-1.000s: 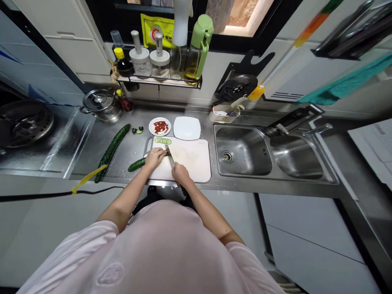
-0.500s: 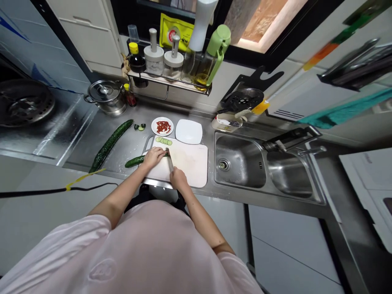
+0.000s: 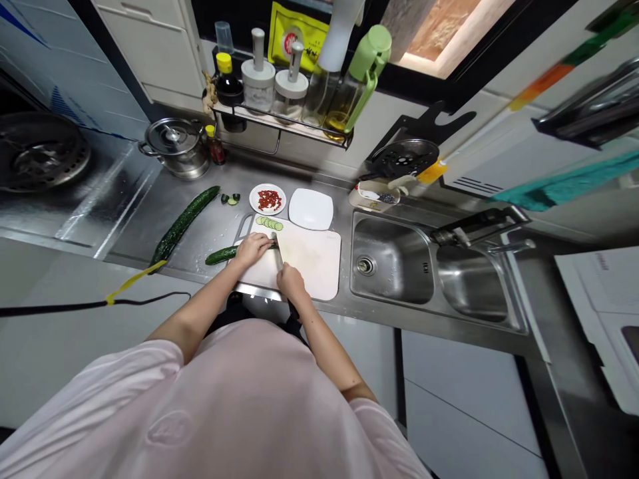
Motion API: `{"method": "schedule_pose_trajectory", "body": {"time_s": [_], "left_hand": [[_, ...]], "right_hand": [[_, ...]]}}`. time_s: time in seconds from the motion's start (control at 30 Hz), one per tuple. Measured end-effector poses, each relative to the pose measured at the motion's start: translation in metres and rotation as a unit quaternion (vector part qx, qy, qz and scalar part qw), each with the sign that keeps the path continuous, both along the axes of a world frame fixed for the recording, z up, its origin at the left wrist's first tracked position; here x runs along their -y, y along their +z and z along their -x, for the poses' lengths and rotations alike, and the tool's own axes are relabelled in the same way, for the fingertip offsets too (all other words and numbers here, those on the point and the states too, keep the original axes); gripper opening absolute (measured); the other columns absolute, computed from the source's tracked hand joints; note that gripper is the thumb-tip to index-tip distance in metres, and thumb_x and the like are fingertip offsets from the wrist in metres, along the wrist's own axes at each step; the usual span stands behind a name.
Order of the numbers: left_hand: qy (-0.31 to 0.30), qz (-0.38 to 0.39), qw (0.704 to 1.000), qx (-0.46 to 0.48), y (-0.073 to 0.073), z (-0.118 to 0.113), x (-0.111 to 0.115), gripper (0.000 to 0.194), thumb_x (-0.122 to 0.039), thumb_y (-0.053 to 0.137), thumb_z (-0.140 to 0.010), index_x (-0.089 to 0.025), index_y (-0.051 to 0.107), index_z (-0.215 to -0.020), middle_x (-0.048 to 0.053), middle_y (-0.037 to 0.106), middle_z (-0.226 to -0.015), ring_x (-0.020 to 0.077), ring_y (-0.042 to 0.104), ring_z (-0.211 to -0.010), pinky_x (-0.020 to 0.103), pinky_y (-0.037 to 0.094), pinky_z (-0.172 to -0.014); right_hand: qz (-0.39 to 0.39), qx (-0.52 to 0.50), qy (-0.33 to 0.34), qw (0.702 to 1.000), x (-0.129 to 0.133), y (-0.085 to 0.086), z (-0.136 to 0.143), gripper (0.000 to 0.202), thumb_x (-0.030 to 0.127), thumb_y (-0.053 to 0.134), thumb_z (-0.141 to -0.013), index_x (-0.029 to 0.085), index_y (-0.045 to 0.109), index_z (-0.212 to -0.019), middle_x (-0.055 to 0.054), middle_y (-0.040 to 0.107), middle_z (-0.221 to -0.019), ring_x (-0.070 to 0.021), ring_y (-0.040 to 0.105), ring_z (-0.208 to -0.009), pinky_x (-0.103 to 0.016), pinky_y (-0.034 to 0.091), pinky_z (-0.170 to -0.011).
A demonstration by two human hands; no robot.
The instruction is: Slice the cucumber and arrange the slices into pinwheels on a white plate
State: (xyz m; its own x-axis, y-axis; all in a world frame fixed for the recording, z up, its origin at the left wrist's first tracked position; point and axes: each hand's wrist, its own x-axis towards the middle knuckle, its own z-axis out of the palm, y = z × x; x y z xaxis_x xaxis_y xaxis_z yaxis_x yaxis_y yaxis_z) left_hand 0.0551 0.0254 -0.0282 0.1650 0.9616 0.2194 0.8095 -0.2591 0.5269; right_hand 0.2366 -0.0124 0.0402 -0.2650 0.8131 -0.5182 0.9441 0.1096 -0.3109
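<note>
Presently, left hand [image 3: 253, 249]: fingers curled over the cucumber, seemingly pressing it down; the exact tuck of the fingertips is too small to tell. Stretched forward, they could meet the blade.
right hand [image 3: 291, 281]: wrapped around the knife's handle. A slack wrist could let the edge lean toward the other hand.
knife [image 3: 279, 255]: its blade stands across the cucumber's right end, just beside the left fingers; whether it bites into flesh cannot be told. A small sideways slip could cut skin.
cucumber [image 3: 221, 255]: under the left hand, its right end on the board, its left end out past the board's edge over the counter. Being round and overhanging, it could roll or tip if the press loosens.
board [image 3: 319, 266]: close to the counter's front edge. Specks that look like water dot the counter [image 3: 200, 226]; wet metal underneath could let it skid.
slices [image 3: 269, 223]: overlapping in a row at the board's far left, near the blade tip. A forward push could scatter them.
whole cucumber [image 3: 184, 225]: slanting toward the front edge, well apart from the board; a knock could roll it off.
</note>
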Motion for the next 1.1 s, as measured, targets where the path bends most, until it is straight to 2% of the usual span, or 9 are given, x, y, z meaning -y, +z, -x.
{"method": "schedule_pose_trajectory", "body": {"time_s": [0.2, 0.6, 0.9, 1.1], "left_hand": [[0.006, -0.003, 1.0, -0.004, 0.0, -0.001, 0.0, 0.028, -0.034, 0.046, -0.094, -0.023, 0.071, -0.102, 0.006, 0.066, -0.1, 0.0199, 0.055, -0.095, 0.034, 0.045, -0.085], [0.004, 0.001, 1.0, -0.009, 0.0, -0.001, 0.0, 0.027, -0.031, 0.048, -0.093, -0.024, 0.071, -0.104, 0.006, 0.066, -0.101, 0.0206, 0.055, -0.096, 0.034, 0.046, -0.084], [0.003, -0.005, 1.0, -0.006, 0.001, -0.001, 0.001, 0.027, -0.032, 0.047, -0.093, -0.024, 0.071, -0.102, 0.006, 0.066, -0.1, 0.0198, 0.055, -0.096, 0.033, 0.045, -0.085], [0.002, 0.0, 1.0, -0.006, 0.001, -0.002, 0.001, 0.026, -0.031, 0.047, -0.093, -0.023, 0.071, -0.103, 0.006, 0.066, -0.101, 0.0199, 0.055, -0.096, 0.034, 0.045, -0.086]], "right_hand": [[0.014, 0.007, 0.001, 1.0, 0.006, 0.001, -0.004, 0.025, 0.017, 0.038, -0.092, 0.014, 0.054, -0.11, -0.015, 0.067, -0.102, -0.0233, 0.064, -0.094, -0.029, 0.044, -0.074], [0.001, -0.002, -0.003, 1.0, -0.015, -0.002, 0.013, 0.027, 0.015, 0.036, -0.092, 0.013, 0.053, -0.113, -0.016, 0.066, -0.106, -0.0244, 0.064, -0.098, -0.031, 0.045, -0.077], [0.017, 0.012, 0.006, 1.0, 0.003, -0.002, -0.001, 0.026, 0.016, 0.037, -0.091, 0.013, 0.054, -0.111, -0.016, 0.067, -0.104, -0.0253, 0.064, -0.097, -0.031, 0.046, -0.076], [0.016, 0.014, 0.002, 1.0, -0.006, -0.006, 0.007, 0.026, 0.015, 0.038, -0.091, 0.013, 0.054, -0.111, -0.016, 0.066, -0.106, -0.0254, 0.064, -0.098, -0.031, 0.046, -0.076]]}}
